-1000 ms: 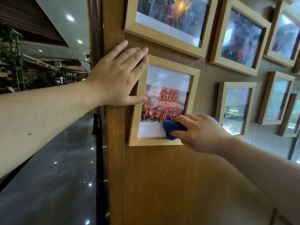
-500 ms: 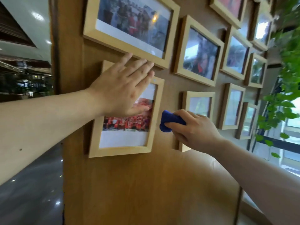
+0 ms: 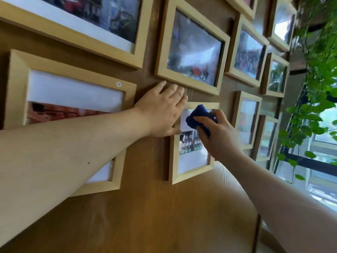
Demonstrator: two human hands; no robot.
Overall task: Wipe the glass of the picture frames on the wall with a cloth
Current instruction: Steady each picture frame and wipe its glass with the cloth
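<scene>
right hand (image 3: 219, 137) grip closed on blue cloth (image 3: 197, 117), pressed to glass of small frame (image 3: 173, 161) at centre; left hand (image 3: 160, 112) open, flat at frame's 10 o'clock corner, on wooden wall (image 3: 145, 207).

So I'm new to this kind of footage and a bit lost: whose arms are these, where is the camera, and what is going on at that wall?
There is no machine here. A person wears a wide-angle camera on the head, so you look along their own arms. The wooden wall carries many light wood picture frames. The right hand grips a bunched blue cloth against the glass of the small frame. The left hand lies flat, steadying that frame's upper left corner. Green leaves hang at the right by a window.
</scene>
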